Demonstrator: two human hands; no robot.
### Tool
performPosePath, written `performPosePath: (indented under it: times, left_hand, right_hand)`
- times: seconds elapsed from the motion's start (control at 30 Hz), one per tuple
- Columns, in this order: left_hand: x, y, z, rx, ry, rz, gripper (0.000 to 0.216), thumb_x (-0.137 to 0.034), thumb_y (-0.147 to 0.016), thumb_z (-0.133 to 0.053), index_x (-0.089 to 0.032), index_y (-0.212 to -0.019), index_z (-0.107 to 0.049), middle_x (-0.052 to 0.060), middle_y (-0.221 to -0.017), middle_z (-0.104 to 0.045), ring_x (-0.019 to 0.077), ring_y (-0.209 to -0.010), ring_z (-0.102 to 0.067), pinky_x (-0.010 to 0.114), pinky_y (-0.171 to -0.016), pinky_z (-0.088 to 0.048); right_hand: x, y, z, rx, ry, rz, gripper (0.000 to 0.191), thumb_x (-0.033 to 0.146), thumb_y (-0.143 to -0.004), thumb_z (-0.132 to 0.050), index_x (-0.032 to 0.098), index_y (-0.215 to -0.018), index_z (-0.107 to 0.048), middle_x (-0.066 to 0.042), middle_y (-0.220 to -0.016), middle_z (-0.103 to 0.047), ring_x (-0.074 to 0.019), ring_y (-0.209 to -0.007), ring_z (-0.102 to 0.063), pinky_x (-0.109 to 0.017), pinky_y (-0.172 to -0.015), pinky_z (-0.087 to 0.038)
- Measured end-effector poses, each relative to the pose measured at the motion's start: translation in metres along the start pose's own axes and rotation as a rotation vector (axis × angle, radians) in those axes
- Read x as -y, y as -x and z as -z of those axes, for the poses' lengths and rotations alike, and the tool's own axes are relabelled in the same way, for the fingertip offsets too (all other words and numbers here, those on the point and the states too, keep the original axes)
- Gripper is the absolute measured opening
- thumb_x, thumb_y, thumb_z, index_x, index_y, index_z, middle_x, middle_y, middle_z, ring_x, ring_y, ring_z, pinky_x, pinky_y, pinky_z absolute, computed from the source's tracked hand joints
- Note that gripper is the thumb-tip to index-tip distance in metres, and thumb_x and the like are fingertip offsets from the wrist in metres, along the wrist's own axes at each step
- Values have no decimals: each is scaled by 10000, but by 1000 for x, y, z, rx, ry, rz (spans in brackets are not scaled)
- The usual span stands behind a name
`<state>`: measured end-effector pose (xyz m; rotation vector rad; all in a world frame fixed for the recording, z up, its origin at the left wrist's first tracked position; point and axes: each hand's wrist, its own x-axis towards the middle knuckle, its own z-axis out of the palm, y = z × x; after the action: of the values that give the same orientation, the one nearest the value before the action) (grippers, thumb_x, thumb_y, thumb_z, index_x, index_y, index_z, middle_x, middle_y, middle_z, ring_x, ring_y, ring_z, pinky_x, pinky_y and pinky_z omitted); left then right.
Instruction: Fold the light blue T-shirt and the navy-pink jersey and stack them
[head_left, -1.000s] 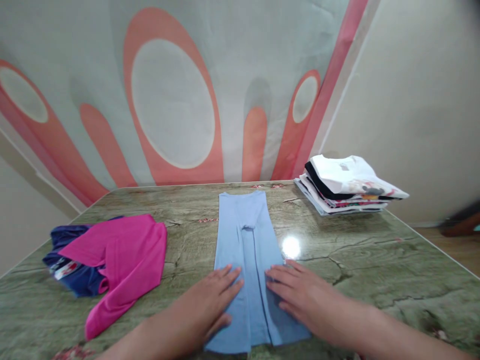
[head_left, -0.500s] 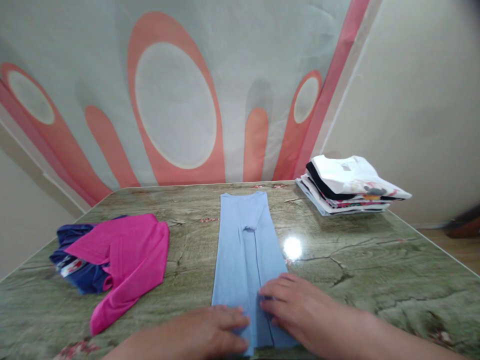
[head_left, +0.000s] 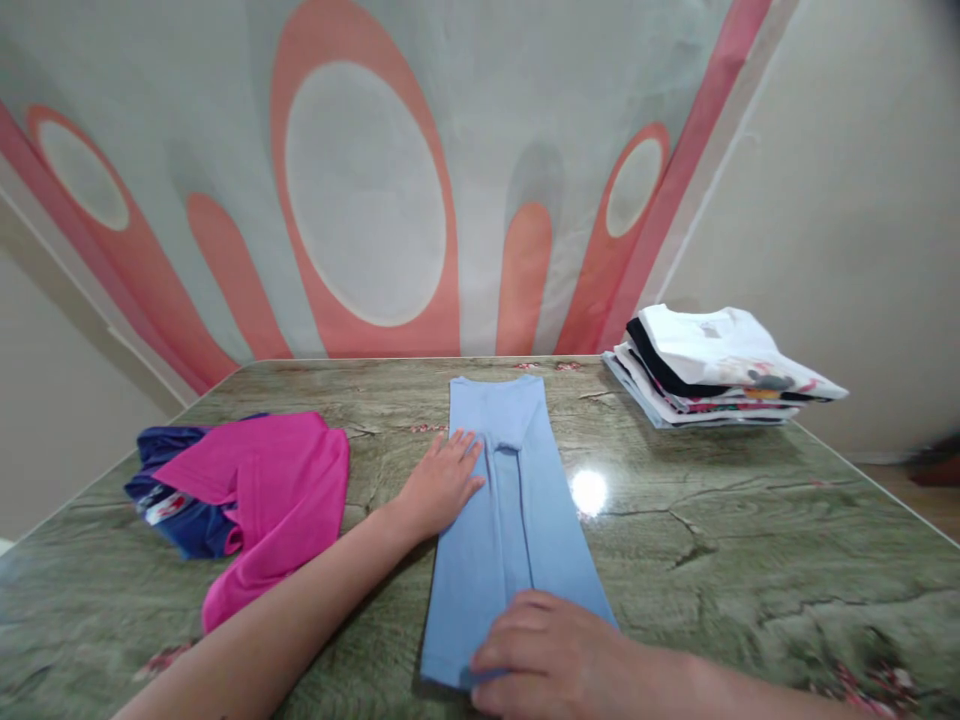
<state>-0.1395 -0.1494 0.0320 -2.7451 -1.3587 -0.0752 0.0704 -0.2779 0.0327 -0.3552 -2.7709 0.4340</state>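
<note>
A light blue garment (head_left: 510, 500), folded into a long narrow strip, lies down the middle of the green marbled table (head_left: 750, 540). My left hand (head_left: 442, 480) lies flat and open on its left edge, about halfway along. At the strip's near end my right hand (head_left: 547, 655) curls its fingers around the hem, gripping the cloth.
A pink top (head_left: 262, 490) is draped over a dark blue garment (head_left: 172, 490) at the table's left. A stack of folded clothes (head_left: 720, 380) with a white one on top sits at the back right. A wall hanging with orange ovals (head_left: 367, 190) rises behind the table.
My left hand has slid away from me along the blue strip to its middle. My right hand has drawn back to the near hem and closed on it.
</note>
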Motion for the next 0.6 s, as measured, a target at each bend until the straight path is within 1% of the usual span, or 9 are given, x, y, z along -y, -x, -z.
performPosePath:
  times: [0.07,0.13,0.2,0.27,0.37,0.4,0.43,0.5,0.6]
  left_hand:
    - [-4,3,2,25,10,-72,610,-503,-962,-354,-138,-1450,-339,136,-1536,-284,274,-1431,-208,450,-1155,-186]
    - [-3,4,2,39,16,-88,655,-548,-952,-338,-146,-1467,-303,134,-1542,-268,268,-1431,-213,442,-1151,-203]
    - [4,1,1,-2,-13,8,623,-499,-966,-327,-116,-1458,-317,159,-1539,-265,274,-1431,-210,454,-1156,-185]
    - [14,-7,1,-53,-38,109,580,-425,-969,-351,-80,-1435,-352,185,-1531,-268,290,-1432,-201,469,-1158,-175]
    - [24,-23,0,-58,-15,137,553,-374,-960,-375,-62,-1418,-377,197,-1518,-294,297,-1420,-237,466,-1146,-219]
    - [26,-29,-1,-53,-3,131,547,-369,-962,-370,-63,-1415,-382,196,-1513,-305,292,-1415,-254,459,-1142,-232]
    - [26,-35,-3,-48,6,129,542,-371,-965,-366,-66,-1412,-389,193,-1509,-316,287,-1410,-269,452,-1138,-242]
    - [27,-45,-10,-46,22,133,554,-406,-969,-357,-77,-1413,-393,186,-1506,-326,282,-1405,-283,448,-1132,-255]
    - [29,-51,-21,-62,39,166,610,-491,-970,-317,-99,-1435,-362,173,-1514,-315,279,-1409,-274,474,-1123,-262]
  right_hand:
    - [4,0,11,-14,15,-110,313,352,-953,-487,185,-1204,-573,-55,-1247,-627,-183,-1137,-545,-329,-955,-407]
    - [7,1,23,29,-29,-67,278,326,-954,-489,190,-1173,-592,-42,-1198,-656,-168,-1103,-569,-313,-959,-414]
    - [5,2,36,47,-120,19,221,276,-963,-469,220,-1115,-619,2,-1073,-705,-126,-993,-615,-278,-940,-430]
    - [-9,4,47,-44,-159,-34,247,219,-961,-442,231,-1136,-616,0,-1060,-707,-122,-993,-620,-290,-960,-433]
    - [-58,5,57,-306,-27,-332,338,184,-949,-397,215,-1230,-583,-73,-1229,-633,-178,-1161,-555,-380,-1015,-425]
    - [-80,5,57,-374,54,-448,362,191,-950,-380,196,-1259,-568,-104,-1281,-597,-200,-1198,-532,-404,-1023,-425]
    - [-102,5,55,-398,134,-562,384,207,-951,-374,167,-1294,-543,-138,-1343,-543,-226,-1239,-501,-431,-1037,-414]
    - [-140,4,48,-345,256,-723,426,246,-940,-416,103,-1331,-507,-192,-1409,-463,-279,-1298,-440,-476,-1065,-373]
    - [-170,5,37,-247,342,-803,476,314,-950,-429,81,-1363,-469,-190,-1440,-430,-295,-1348,-374,-510,-1096,-304]
